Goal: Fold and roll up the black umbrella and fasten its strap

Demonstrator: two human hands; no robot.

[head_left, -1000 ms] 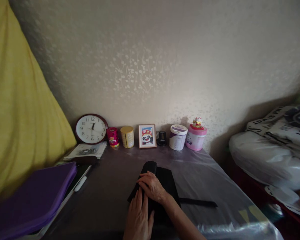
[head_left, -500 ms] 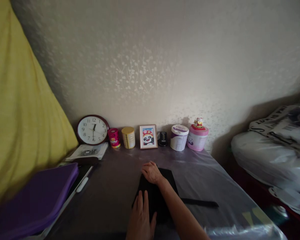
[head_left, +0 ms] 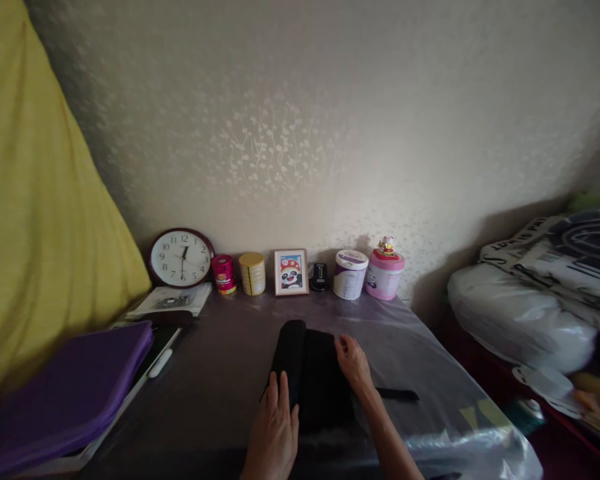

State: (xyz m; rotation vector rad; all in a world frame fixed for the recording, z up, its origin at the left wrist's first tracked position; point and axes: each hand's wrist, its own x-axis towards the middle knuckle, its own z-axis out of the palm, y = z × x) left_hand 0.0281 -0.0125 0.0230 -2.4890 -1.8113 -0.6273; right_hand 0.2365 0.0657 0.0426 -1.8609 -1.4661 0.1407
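A black fabric piece (head_left: 325,380) lies on the table in front of me, with a thick, rolled or folded part along its left side. My left hand (head_left: 275,420) rests on the lower left of that thick part, fingers stretched out. At the upper right edge of the fabric, my right hand (head_left: 354,363) has its fingers bent and closed on the edge. A black strap (head_left: 399,395) sticks out to the right from beneath my right forearm.
Along the wall stand a clock (head_left: 181,259), a pink can (head_left: 224,275), a yellow-lidded can (head_left: 253,275), a panda picture frame (head_left: 291,273), a black device (head_left: 319,277) and two tubs. A purple case (head_left: 75,393) lies left; wrapped bedding (head_left: 520,313) sits beyond the right edge.
My right hand has moved from the fabric's upper left to its right edge. The fabric's left side now stands up as a thick roll or fold. The view has shifted slightly.
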